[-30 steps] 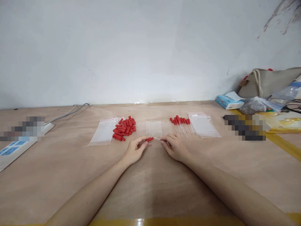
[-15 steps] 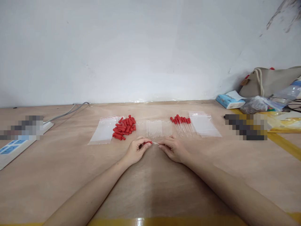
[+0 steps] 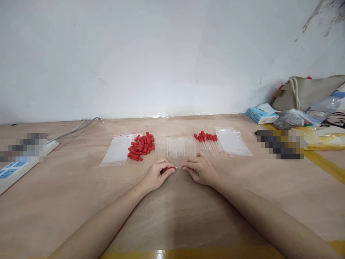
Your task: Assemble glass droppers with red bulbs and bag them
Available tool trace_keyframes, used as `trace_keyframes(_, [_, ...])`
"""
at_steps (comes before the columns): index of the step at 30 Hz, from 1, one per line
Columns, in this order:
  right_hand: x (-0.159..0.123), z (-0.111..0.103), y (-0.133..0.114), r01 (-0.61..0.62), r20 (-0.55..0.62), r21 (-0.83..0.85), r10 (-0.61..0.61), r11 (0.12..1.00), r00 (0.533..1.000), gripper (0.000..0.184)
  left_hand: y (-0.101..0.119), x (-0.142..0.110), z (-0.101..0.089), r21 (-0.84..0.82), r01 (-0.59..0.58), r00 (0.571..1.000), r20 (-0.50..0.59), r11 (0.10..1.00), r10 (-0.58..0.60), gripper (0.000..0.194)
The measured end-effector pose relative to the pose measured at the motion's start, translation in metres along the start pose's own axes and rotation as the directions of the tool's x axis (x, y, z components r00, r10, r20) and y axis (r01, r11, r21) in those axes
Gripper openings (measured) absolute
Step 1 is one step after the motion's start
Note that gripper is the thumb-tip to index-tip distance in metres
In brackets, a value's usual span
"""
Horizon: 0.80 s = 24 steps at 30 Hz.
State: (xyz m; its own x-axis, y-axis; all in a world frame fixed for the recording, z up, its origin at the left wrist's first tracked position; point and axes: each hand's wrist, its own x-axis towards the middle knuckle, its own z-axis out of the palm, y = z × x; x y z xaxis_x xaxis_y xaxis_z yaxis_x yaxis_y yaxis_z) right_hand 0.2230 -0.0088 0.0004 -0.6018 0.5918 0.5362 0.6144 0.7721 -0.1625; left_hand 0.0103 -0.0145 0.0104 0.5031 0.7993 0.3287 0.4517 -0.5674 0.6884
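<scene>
Left hand (image 3: 156, 175) pinches a bulb (image 3: 170, 168), right hand (image 3: 199, 170) a tube (image 3: 178, 167), both grips now farther from the loose tubes (image 3: 176, 146) beyond.

Looks like a makeshift bench-work area; shows yellow-taped, wood-look tabletop (image 3: 40, 219) against scuffed wall (image 3: 161, 54), power strip (image 3: 18, 172), loose red bulbs (image 3: 140, 147), clear tubes (image 3: 176, 146).

— What are we holding?
— Our left hand (image 3: 159, 174) pinches a red cap (image 3: 170, 168), and our right hand (image 3: 199, 170) holds a thin clear tube (image 3: 179, 167).
— What's near?
— A red cap pile (image 3: 140, 146) and clear tubes (image 3: 175, 147).
</scene>
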Motion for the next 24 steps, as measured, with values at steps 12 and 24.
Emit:
trace_keyframes(12, [0.002,0.005,-0.006,0.037,0.046,-0.023,-0.035,0.999,0.998,0.028,0.000,-0.001,0.002,0.097,-0.111,0.994,0.029,0.989,0.109,0.018])
trace_keyframes(24, [0.012,-0.027,0.014,-0.088,0.061,-0.146,0.097,0.985,0.993,0.024,-0.008,0.003,-0.003,0.148,0.044,0.976,-0.216,0.988,-0.011,0.032])
